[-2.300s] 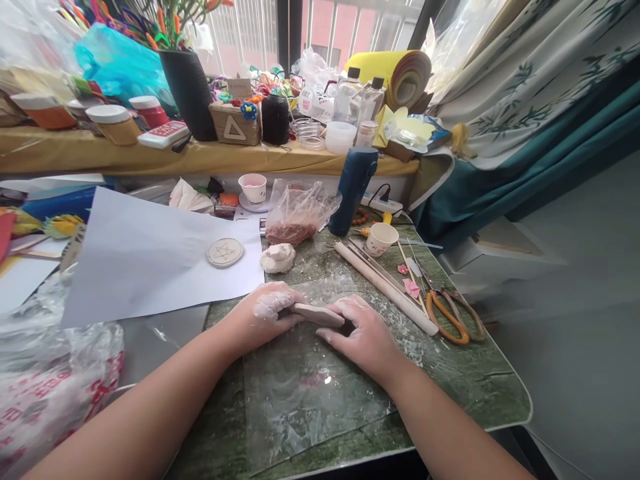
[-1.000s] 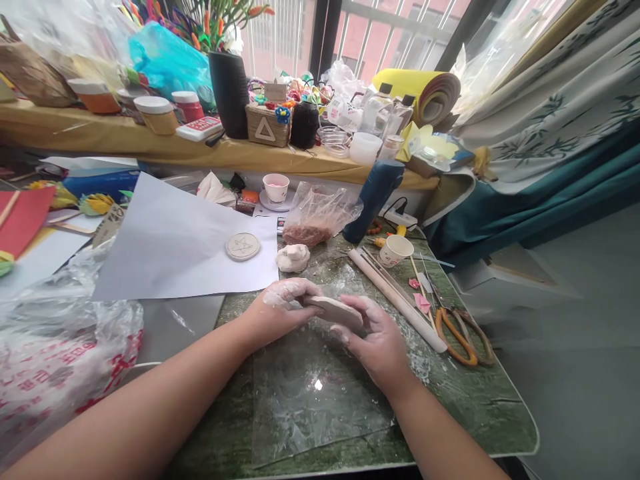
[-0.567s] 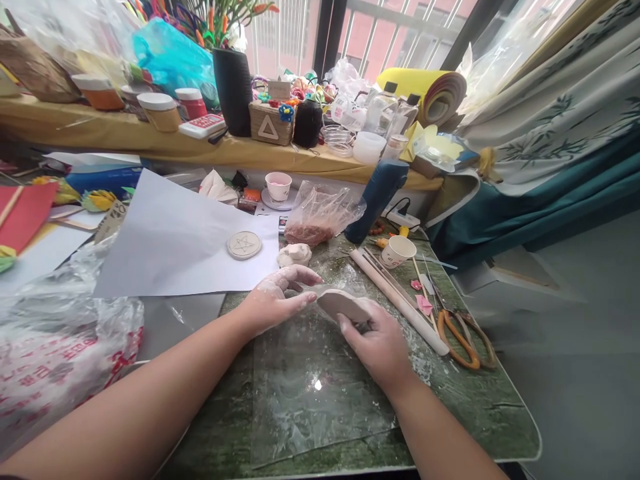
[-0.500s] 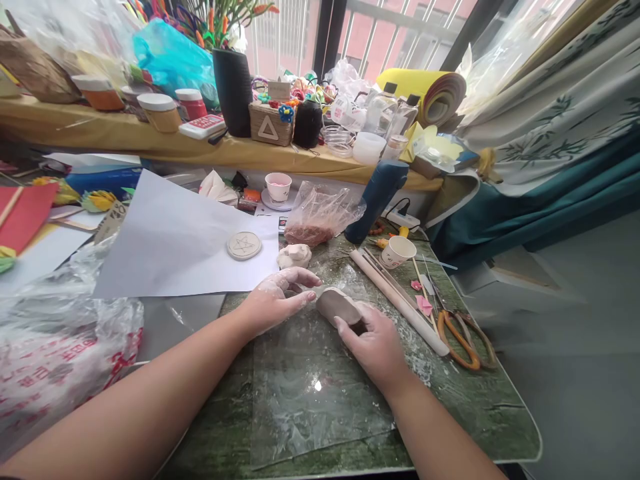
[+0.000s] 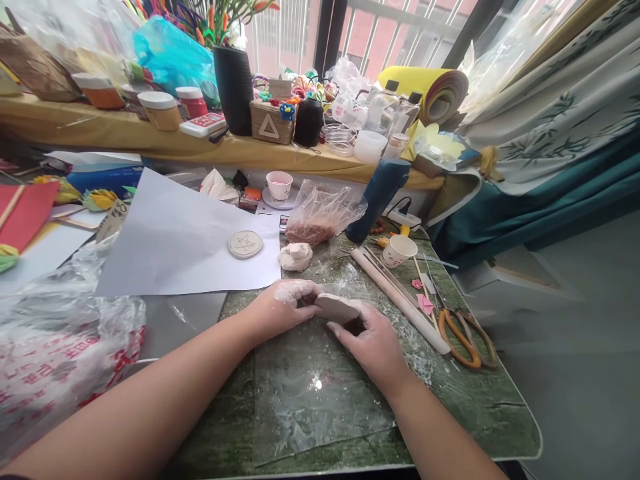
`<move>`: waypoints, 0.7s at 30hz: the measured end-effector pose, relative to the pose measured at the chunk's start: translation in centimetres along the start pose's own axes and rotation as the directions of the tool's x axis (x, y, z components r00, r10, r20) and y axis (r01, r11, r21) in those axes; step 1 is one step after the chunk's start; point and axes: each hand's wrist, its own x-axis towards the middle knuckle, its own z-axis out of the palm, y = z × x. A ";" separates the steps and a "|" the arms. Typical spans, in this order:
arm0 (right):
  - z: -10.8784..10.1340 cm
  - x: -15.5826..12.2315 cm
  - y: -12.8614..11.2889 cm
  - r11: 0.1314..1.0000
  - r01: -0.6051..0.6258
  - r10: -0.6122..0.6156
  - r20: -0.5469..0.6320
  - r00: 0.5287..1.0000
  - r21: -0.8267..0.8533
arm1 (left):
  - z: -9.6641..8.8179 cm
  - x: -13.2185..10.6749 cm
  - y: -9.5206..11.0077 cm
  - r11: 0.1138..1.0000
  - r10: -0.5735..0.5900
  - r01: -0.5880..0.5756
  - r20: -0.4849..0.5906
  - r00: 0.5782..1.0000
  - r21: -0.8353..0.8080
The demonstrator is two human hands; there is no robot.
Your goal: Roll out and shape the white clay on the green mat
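A flat slab of grey clay is held up between both hands over a clear plastic sheet. My left hand, dusted white, pinches the slab's left edge. My right hand grips its right side, thumb at the front and fingers behind, partly hidden. Beyond the hands sits a lump of pale clay. To its left, a round clay disc marked with a star lies on white paper.
Right of my hands lie a rolling pin, orange-handled scissors and a paper cup. Behind stand a dark blue bottle and a plastic bag of reddish-brown material. A crumpled plastic bag fills the left side.
My left hand has moved right and closed on the slab's left edge; before, it was apart from it with fingers spread. The slab has tilted and shows less of its face.
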 end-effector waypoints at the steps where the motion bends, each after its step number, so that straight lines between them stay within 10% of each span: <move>1: 0.0 0.0 0.0 1.000 -0.027 0.027 0.001 1.000 0.006 | 0.0 0.0 0.1 1.000 0.015 -0.015 -0.006 1.000 0.027; 15: -0.1 0.3 0.5 0.999 -0.044 0.043 -0.031 0.999 -0.018 | -0.5 -0.4 0.2 0.912 0.146 -0.142 0.017 0.989 0.385; 21: -0.3 0.2 0.7 0.991 -0.063 0.058 0.046 0.997 0.115 | -0.6 -0.3 -0.2 0.953 0.153 -0.165 0.066 0.986 0.255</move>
